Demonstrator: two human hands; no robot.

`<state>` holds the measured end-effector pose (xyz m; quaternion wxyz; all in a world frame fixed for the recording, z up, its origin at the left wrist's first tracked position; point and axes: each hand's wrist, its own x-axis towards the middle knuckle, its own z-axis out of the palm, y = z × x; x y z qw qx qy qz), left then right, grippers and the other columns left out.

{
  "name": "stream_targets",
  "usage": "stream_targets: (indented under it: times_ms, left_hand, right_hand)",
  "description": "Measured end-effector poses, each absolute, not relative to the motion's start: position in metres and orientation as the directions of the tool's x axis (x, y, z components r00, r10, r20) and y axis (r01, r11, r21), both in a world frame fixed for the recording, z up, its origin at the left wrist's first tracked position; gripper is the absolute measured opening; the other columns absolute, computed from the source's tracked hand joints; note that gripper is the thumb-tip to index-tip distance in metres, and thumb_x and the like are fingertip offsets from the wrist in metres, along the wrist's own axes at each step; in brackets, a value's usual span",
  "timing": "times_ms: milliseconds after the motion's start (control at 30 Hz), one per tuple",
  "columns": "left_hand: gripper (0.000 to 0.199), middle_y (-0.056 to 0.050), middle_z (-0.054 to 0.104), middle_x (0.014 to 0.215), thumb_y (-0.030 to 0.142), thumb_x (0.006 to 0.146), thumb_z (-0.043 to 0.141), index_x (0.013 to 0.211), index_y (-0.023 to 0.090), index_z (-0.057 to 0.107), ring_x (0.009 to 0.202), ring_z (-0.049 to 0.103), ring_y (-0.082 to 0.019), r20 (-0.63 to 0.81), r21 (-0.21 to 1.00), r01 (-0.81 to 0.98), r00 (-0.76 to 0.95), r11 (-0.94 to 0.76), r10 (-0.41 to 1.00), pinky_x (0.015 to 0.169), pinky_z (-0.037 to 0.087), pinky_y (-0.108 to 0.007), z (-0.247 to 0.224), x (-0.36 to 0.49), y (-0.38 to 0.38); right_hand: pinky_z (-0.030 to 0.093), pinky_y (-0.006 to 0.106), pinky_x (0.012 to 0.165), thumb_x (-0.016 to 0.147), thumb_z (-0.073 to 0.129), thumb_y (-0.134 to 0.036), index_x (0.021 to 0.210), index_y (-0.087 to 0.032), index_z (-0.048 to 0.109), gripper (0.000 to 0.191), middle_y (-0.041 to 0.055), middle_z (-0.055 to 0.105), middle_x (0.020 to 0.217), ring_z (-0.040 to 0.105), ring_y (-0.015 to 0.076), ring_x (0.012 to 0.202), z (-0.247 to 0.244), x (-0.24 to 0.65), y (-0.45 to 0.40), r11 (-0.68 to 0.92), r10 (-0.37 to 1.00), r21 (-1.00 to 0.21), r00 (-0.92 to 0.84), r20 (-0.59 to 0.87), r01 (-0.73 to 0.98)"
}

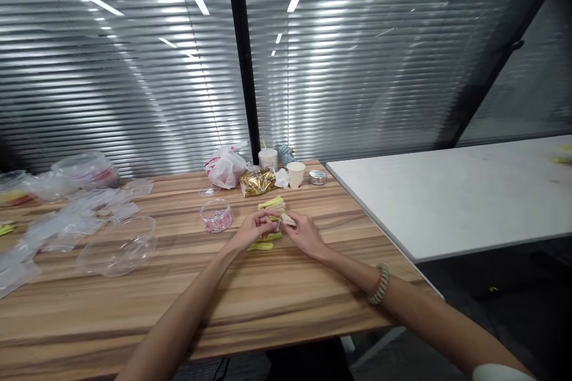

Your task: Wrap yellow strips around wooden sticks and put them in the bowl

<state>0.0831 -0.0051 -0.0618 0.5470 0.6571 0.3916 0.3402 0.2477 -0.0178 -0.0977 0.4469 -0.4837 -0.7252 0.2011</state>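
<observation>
Head view: hands meet over yellow strips [264, 246], mid-table.
Right hand [304, 234] pinches a small pale piece [289, 219]; left hand [255, 230] fingers curled alongside, grip indeterminable. Strips partly hidden; right sleeve [500, 372] cut off.

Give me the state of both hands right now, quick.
Left hand: fingers curled in beside the pale bundle; whether they grip anything cannot be told.
Right hand: closed, holding the small pale bundle.
</observation>
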Motion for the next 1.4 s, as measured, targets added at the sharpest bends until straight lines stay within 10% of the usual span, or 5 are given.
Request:
stream_targets:
  times_ms: [567,933,1400]
  left_hand:
    - [0.039,-0.001,0.056,0.052,0.041,0.064,0.066,0.083,0.007,0.07,0.044,0.037,-0.004,-0.028,0.924,0.337,0.526,-0.178,0.85,0.042,0.026,-0.016,-0.069,0.082,-0.006]
    - [0.044,-0.01,0.064,0.101,0.035,0.062,0.069,0.101,0.015,0.066,0.084,0.06,-0.018,0.221,0.909,0.261,0.358,-0.325,0.907,0.069,0.049,-0.026,-0.063,0.081,-0.007]
    - [0.043,-0.011,0.07,0.081,0.039,0.062,0.068,0.094,0.009,0.069,0.063,0.059,-0.016,0.105,0.854,0.447,0.354,-0.267,0.929,0.055,0.043,-0.023,-0.07,0.079,-0.004]
  right_hand:
    - [0.042,0.02,0.072,0.073,0.046,-0.012,0.092,-0.016,0.061,0.025,0.0033,0.064,0.091,0.058,0.0126,0.081,-0.102,0.25,-0.019,0.543,0.831,-0.694,-0.182,0.526,0.473]
    - [0.042,0.027,0.087,0.081,0.038,-0.017,0.125,-0.015,0.03,0.045,0.0088,0.052,0.117,0.053,0.0128,0.101,-0.099,0.247,-0.023,0.55,0.835,-0.744,-0.288,0.47,0.38]
    - [0.043,0.025,0.067,0.079,0.029,-0.009,0.14,-0.013,0.001,0.067,0.0128,0.061,0.098,0.059,0.0176,0.074,-0.101,0.251,-0.027,0.528,0.845,-0.216,-0.485,0.224,0.821]
